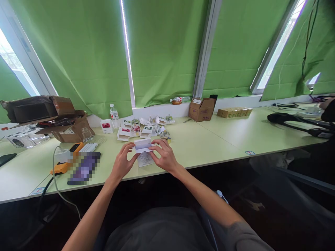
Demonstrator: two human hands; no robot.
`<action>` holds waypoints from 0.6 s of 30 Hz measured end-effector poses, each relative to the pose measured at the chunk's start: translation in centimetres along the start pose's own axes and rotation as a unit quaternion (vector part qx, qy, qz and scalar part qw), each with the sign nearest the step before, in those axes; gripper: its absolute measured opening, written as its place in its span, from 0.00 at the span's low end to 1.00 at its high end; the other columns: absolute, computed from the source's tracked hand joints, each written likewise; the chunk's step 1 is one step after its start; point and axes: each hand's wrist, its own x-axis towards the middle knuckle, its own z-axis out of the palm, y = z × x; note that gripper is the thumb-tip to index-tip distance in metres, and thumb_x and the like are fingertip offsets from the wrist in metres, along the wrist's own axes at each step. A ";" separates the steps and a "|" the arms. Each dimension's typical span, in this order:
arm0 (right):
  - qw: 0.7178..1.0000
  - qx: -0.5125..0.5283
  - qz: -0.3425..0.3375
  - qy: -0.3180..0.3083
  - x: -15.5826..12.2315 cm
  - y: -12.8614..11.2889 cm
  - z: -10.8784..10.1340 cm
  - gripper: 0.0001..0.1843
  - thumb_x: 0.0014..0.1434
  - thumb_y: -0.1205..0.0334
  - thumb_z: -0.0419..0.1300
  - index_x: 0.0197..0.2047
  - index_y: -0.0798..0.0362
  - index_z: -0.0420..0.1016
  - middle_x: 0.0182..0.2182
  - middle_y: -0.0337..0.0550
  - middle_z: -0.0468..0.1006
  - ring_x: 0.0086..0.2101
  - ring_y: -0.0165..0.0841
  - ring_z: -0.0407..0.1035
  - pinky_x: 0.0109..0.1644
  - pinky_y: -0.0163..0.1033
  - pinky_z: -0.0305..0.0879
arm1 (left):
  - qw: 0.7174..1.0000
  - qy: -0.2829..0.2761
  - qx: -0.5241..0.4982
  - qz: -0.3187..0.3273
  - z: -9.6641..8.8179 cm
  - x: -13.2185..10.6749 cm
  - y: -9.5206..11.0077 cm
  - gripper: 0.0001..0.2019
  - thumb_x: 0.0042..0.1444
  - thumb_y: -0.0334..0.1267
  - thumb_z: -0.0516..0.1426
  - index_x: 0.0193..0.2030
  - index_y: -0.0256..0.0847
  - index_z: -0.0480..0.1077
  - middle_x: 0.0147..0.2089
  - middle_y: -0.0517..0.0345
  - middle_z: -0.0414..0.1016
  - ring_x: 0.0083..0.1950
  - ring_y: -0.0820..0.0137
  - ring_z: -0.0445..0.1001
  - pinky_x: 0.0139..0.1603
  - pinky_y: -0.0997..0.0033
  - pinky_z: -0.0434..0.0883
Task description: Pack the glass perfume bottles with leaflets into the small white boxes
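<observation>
A small white carton [143,145] with an open flap is held up over the table's front edge. My left hand [124,160] pinches its left end between thumb and fingers. At the right end, my right hand [164,155] grips it the same way. Below the carton lies a printed paper sheet [145,159], partly covered by it. Just behind, several small white boxes with pictures [125,131] and coiled items in clear wrapping [136,126] are spread in a loose group. What is inside the carton cannot be made out.
A phone-like device [85,169] with a blurred screen and an orange power strip [62,167] lie left. Torn cardboard boxes [65,130] and a water bottle [113,114] stand behind. Farther right are a brown carton [202,109], a row of small boxes [234,112] and a black strap-like object [290,122].
</observation>
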 end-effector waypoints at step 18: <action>1.000 0.018 0.024 -0.002 -0.1 0.2 0.4 0.06 0.63 0.61 0.57 0.40 0.50 0.76 0.42 0.48 0.77 0.45 0.40 0.70 0.51 0.49 0.65 | 0.999 -0.021 0.017 -0.044 -0.1 -0.1 0.2 0.14 0.63 0.46 0.53 0.51 0.44 0.68 0.56 0.51 0.72 0.48 0.63 0.76 0.50 0.60 0.73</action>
